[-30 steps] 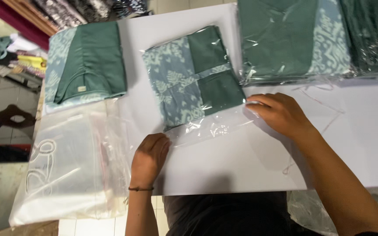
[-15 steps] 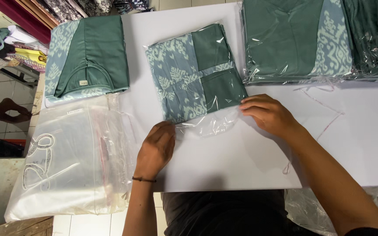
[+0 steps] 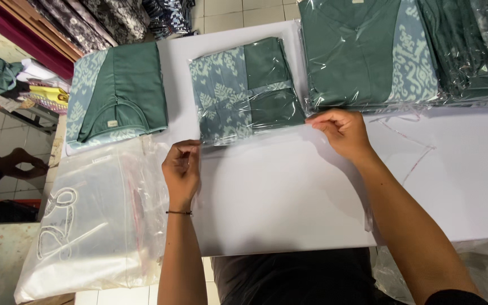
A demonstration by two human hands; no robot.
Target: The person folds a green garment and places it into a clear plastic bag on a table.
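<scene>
You're pinching the clear bag's open edge with your left hand, fingers clenched on the film just below-left of the folded green patterned shirt, which is sitting inside the bag on the white table. Your right hand is gripping the same edge at the shirt's lower-right corner, just below the bagged stack. If you're pulling unevenly, the slick film is likely slipping or creasing, skewing the shirt.
</scene>
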